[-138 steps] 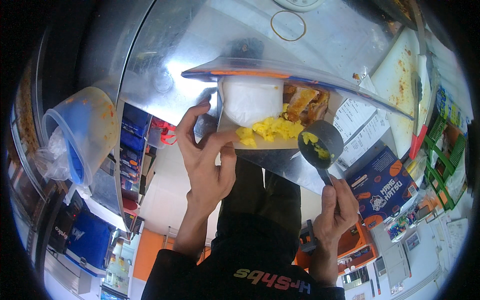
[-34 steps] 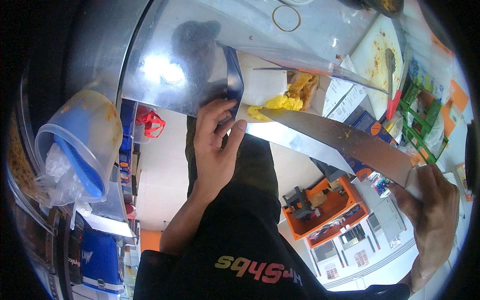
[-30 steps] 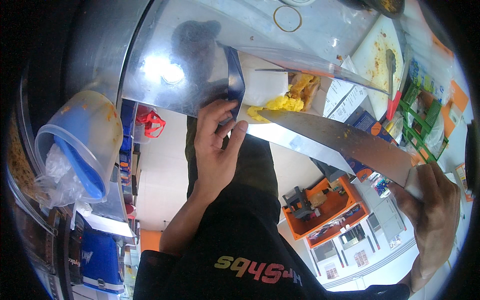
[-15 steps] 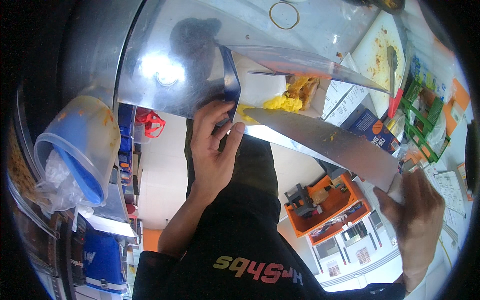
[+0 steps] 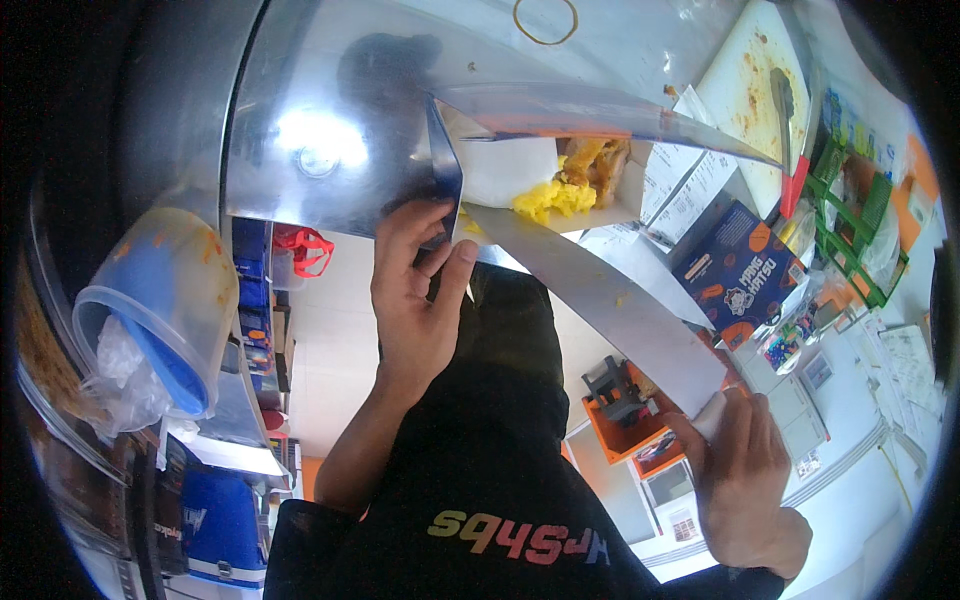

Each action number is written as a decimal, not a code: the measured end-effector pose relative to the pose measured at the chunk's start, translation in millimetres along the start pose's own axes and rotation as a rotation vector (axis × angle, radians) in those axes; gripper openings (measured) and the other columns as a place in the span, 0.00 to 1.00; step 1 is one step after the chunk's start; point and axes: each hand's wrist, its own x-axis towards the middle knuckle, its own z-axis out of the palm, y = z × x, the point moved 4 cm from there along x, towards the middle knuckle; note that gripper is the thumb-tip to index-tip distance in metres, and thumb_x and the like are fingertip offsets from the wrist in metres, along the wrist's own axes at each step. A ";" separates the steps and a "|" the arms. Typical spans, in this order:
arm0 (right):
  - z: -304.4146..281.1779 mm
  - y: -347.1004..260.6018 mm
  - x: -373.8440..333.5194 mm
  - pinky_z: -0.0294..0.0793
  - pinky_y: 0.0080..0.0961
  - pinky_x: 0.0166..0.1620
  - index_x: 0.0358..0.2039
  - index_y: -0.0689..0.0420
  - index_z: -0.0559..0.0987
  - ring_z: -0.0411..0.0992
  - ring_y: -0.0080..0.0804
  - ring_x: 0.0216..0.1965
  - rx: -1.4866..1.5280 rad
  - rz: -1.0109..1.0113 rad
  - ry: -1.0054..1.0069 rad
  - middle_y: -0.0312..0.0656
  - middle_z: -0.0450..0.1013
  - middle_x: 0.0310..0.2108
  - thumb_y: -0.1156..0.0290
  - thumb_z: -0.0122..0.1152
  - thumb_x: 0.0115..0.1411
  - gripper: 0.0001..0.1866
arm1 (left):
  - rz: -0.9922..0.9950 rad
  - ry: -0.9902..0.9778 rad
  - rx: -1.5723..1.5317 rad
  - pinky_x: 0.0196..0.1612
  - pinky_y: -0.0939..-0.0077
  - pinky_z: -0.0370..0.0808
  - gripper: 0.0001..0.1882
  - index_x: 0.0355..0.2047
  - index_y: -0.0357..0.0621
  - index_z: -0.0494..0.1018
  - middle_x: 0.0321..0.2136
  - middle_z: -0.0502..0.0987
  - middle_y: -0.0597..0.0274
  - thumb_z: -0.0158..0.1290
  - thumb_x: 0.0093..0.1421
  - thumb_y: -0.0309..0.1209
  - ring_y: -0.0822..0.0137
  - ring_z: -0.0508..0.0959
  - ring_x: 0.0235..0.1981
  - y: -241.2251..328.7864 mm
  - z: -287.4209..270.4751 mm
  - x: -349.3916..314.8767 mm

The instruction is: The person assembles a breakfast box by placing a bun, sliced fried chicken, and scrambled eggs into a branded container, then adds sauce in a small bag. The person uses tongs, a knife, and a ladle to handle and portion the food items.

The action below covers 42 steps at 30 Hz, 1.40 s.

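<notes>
Now our right hand (image 5: 745, 470), gripping the knife (image 5: 620, 300), sits further in than a second ago, so the tip is past the egg (image 5: 555, 201) and just beside our left hand (image 5: 420, 300), which pinches a corner of the box (image 5: 618, 215) ahead of both.

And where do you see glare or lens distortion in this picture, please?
In the head view, white glare covers part of the steel counter, left of the food box; the knife blade shows a softer sheen; the counter's seam curves, and the corners go black.
</notes>
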 end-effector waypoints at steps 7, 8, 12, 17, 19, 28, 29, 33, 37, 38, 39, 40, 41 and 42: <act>5.5 -20.2 -19.0 0.77 0.37 0.32 0.59 0.73 0.68 0.75 0.43 0.35 0.023 0.063 -0.064 0.52 0.68 0.37 0.65 0.65 0.63 0.31 | -0.032 -0.028 -0.022 0.57 0.71 0.77 0.21 0.59 0.38 0.67 0.55 0.67 0.58 0.57 0.68 0.24 0.67 0.73 0.54 0.1 -2.2 1.0; 2.1 -19.7 -22.6 0.77 0.37 0.32 0.60 0.72 0.68 0.75 0.44 0.35 0.022 0.075 -0.075 0.53 0.69 0.38 0.65 0.65 0.63 0.31 | -0.027 -0.034 -0.037 0.57 0.71 0.77 0.21 0.59 0.37 0.67 0.55 0.67 0.58 0.57 0.68 0.24 0.67 0.73 0.54 -0.9 -2.2 1.3; -0.1 -18.9 -32.3 0.79 0.39 0.31 0.60 0.69 0.69 0.78 0.45 0.34 0.005 0.102 -0.050 0.54 0.71 0.38 0.67 0.64 0.64 0.29 | 0.079 -0.063 -0.058 0.57 0.71 0.77 0.22 0.60 0.36 0.66 0.55 0.69 0.57 0.57 0.67 0.24 0.68 0.73 0.54 -3.8 0.1 3.7; 8.0 -21.7 -32.3 0.76 0.37 0.31 0.57 0.66 0.72 0.76 0.43 0.33 0.073 0.094 0.034 0.49 0.71 0.38 0.70 0.69 0.59 0.28 | 0.087 -0.054 -0.035 0.56 0.74 0.77 0.23 0.60 0.36 0.66 0.54 0.71 0.55 0.58 0.67 0.23 0.70 0.73 0.52 -4.1 0.8 4.7; 7.6 -22.3 -30.4 0.80 0.37 0.33 0.57 0.66 0.73 0.78 0.44 0.35 0.080 0.055 0.091 0.51 0.73 0.38 0.71 0.70 0.58 0.28 | 0.079 -0.058 -0.038 0.56 0.74 0.77 0.23 0.60 0.35 0.66 0.54 0.71 0.55 0.58 0.67 0.23 0.70 0.73 0.52 -2.8 0.9 4.1; -0.3 -16.7 -19.0 0.87 0.35 0.38 0.54 0.64 0.79 0.81 0.40 0.39 -0.041 -0.080 0.154 0.49 0.78 0.40 0.69 0.72 0.57 0.25 | 0.087 -0.062 -0.001 0.54 0.74 0.78 0.22 0.59 0.35 0.67 0.52 0.73 0.56 0.58 0.66 0.22 0.70 0.75 0.51 -1.5 0.9 5.2; -0.8 -16.8 -16.8 0.87 0.35 0.38 0.54 0.64 0.79 0.81 0.40 0.39 -0.046 -0.095 0.161 0.48 0.78 0.40 0.69 0.73 0.57 0.26 | 0.096 -0.058 0.010 0.54 0.74 0.78 0.22 0.59 0.35 0.67 0.52 0.73 0.56 0.58 0.66 0.22 0.70 0.75 0.51 -1.3 0.8 5.2; -4.8 -22.9 -12.4 0.86 0.33 0.38 0.54 0.64 0.79 0.80 0.38 0.39 0.003 -0.104 0.154 0.47 0.77 0.38 0.71 0.73 0.55 0.26 | 0.060 -0.039 0.024 0.54 0.74 0.78 0.23 0.59 0.35 0.67 0.54 0.73 0.55 0.59 0.66 0.22 0.68 0.76 0.52 -3.0 0.2 4.8; -12.3 -30.3 -13.7 0.86 0.32 0.38 0.53 0.65 0.80 0.80 0.36 0.39 -0.070 -0.117 0.140 0.46 0.78 0.38 0.72 0.73 0.54 0.26 | 0.036 -0.047 -0.006 0.55 0.72 0.79 0.23 0.60 0.35 0.67 0.56 0.73 0.54 0.59 0.65 0.22 0.66 0.76 0.54 -4.5 -1.5 6.6; -15.1 -26.9 -13.6 0.86 0.31 0.39 0.53 0.64 0.80 0.80 0.37 0.40 -0.068 -0.121 0.104 0.47 0.78 0.39 0.72 0.73 0.54 0.26 | 0.023 -0.048 -0.002 0.56 0.72 0.79 0.24 0.60 0.35 0.67 0.57 0.73 0.54 0.59 0.65 0.22 0.66 0.76 0.55 -5.2 -2.3 7.0; -16.9 -22.0 -13.0 0.86 0.32 0.40 0.54 0.64 0.80 0.80 0.37 0.42 -0.055 -0.133 0.070 0.47 0.79 0.41 0.72 0.73 0.54 0.26 | 0.026 -0.059 -0.003 0.56 0.71 0.79 0.24 0.60 0.35 0.66 0.57 0.72 0.54 0.59 0.65 0.22 0.65 0.76 0.55 -5.3 -2.6 7.3; -20.1 -17.6 -13.1 0.87 0.32 0.42 0.54 0.63 0.80 0.80 0.38 0.44 -0.113 -0.168 0.076 0.47 0.79 0.43 0.71 0.73 0.54 0.26 | 0.026 -0.064 0.005 0.56 0.71 0.79 0.24 0.60 0.35 0.66 0.57 0.72 0.53 0.59 0.65 0.22 0.65 0.76 0.55 -5.6 -3.2 7.2; -22.1 -10.0 -11.6 0.87 0.32 0.43 0.55 0.62 0.80 0.80 0.39 0.45 -0.159 -0.213 0.082 0.48 0.79 0.46 0.71 0.73 0.54 0.27 | 0.027 -0.065 0.014 0.56 0.70 0.79 0.24 0.61 0.35 0.66 0.57 0.72 0.53 0.59 0.65 0.22 0.65 0.76 0.55 -5.8 -3.5 7.2; -24.2 -0.4 -10.1 0.86 0.33 0.45 0.56 0.61 0.79 0.80 0.40 0.47 -0.143 -0.242 0.085 0.48 0.79 0.48 0.71 0.73 0.54 0.27 | 0.014 -0.061 0.008 0.56 0.70 0.79 0.25 0.61 0.36 0.66 0.57 0.72 0.53 0.59 0.65 0.22 0.65 0.76 0.55 -6.6 -4.0 6.9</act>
